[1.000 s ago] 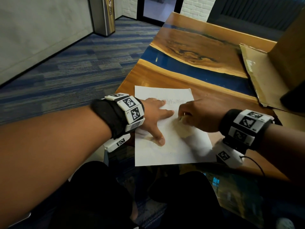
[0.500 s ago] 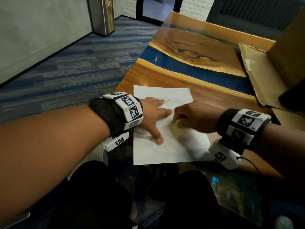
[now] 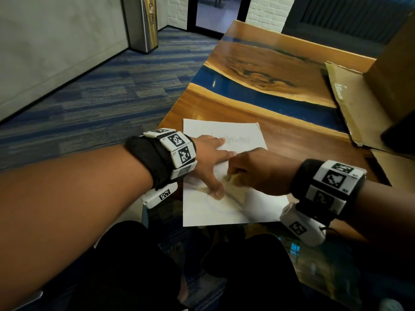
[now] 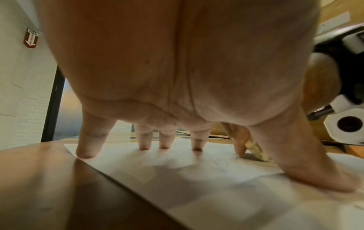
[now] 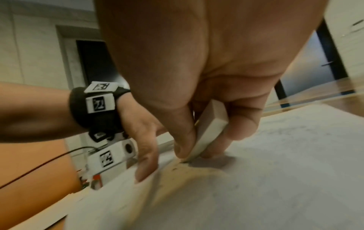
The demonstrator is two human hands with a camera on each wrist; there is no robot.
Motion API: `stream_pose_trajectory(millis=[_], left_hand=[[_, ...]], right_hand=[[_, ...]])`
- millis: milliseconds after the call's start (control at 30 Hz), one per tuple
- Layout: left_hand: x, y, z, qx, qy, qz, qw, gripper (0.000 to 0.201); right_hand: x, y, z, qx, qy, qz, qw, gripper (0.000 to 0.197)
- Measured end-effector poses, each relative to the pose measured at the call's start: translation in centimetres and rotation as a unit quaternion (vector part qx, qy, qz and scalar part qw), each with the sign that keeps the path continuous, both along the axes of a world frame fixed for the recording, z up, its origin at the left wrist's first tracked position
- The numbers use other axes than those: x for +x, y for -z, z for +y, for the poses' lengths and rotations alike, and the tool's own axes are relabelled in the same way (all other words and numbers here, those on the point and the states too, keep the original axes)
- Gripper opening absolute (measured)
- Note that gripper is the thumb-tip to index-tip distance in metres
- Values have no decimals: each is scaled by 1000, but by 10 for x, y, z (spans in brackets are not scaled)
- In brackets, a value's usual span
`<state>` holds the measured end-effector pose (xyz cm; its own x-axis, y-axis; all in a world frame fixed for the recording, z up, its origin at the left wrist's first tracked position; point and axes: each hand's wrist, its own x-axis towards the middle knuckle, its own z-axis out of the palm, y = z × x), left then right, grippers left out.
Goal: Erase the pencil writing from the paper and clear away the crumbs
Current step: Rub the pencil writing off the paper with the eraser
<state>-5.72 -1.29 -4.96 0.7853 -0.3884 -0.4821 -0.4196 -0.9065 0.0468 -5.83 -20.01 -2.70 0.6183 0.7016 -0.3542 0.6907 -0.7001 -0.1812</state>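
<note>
A white sheet of paper [image 3: 224, 209] lies at the near edge of the wooden table [image 3: 292, 135]. Faint pencil writing [image 3: 235, 139] runs across its top. My left hand [image 3: 208, 162] presses the sheet flat with spread straight fingers [image 4: 144, 140] and thumb [image 3: 216, 190]. My right hand [image 3: 258, 170] pinches a white block eraser [image 5: 208, 132] between thumb and fingers, its lower corner on the paper just right of the left thumb. A few dark crumbs [image 5: 174, 168] lie by the eraser's tip. The head view hides the eraser under the right hand.
Flattened cardboard [image 3: 359, 104] and a brown box [image 3: 397, 70] cover the table's right side. A blue resin strip [image 3: 269, 95] crosses the table farther back. The table's left edge drops to carpet [image 3: 89, 97]; a metal bin [image 3: 141, 23] stands by the wall.
My right hand with the eraser has slid left and toward me across the paper, ending close to the left thumb. The left hand has stayed pressed in place.
</note>
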Motion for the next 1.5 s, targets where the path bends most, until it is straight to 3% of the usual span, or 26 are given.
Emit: stream_pose_trajectory(millis=[133, 300, 467, 533, 567, 600, 667, 733, 833, 867, 933, 1033, 1100, 1167, 1300, 1433, 1500], left_hand=[[1, 2, 1, 8, -2, 2, 1000, 128], [2, 3, 2, -4, -4, 7, 1000, 131], [-1, 2, 1, 5, 0, 3, 1000, 127], [-2, 1, 1, 3, -2, 2, 1000, 127], [-2, 1, 1, 2, -2, 3, 1000, 127], [-3, 0, 1, 2, -1, 4, 1000, 127], [-4, 0, 0, 5, -1, 3, 1000, 127], [-6, -1, -1, 6, -6, 1, 1000, 129], [-7, 0, 1, 4, -16, 3, 1000, 131], [-6, 0, 1, 4, -18, 5, 1000, 132], [-5, 1, 2, 3, -19, 6, 1000, 132], [-5, 4, 1, 5, -21, 1, 1000, 130], [-7, 6, 0, 10, -27, -1, 1000, 127], [-8, 6, -1, 13, -27, -2, 1000, 126], [-6, 5, 0, 8, -24, 0, 1000, 127], [-5, 7, 1, 6, -22, 3, 1000, 130], [-4, 8, 2, 6, -22, 2, 1000, 130]], right_hand=[[17, -7, -6, -30, 65, -81, 994, 12], [-8, 0, 2, -12, -8, 7, 1000, 10], [26, -10, -17, -60, 121, -100, 986, 10], [22, -13, -19, 18, 162, -10, 987, 10], [13, -11, -17, 92, 188, 102, 973, 11], [1, -10, -14, 170, 218, 240, 930, 11], [-18, -3, -13, 272, 263, 449, 810, 10], [-14, 2, -19, 348, 330, 466, 744, 13], [21, -3, -41, 456, 479, 286, 693, 11], [29, -8, -48, 460, 498, 241, 694, 9], [35, -12, -58, 437, 481, 222, 727, 10], [24, -11, -52, 338, 360, 248, 834, 13], [13, -9, -40, 216, 256, 186, 924, 15], [7, -7, -26, 108, 196, 85, 971, 13], [-1, -3, -6, 72, 200, -28, 977, 11], [-12, -1, 0, 52, 126, 64, 989, 10], [-8, -1, -2, 46, 124, 69, 989, 10]])
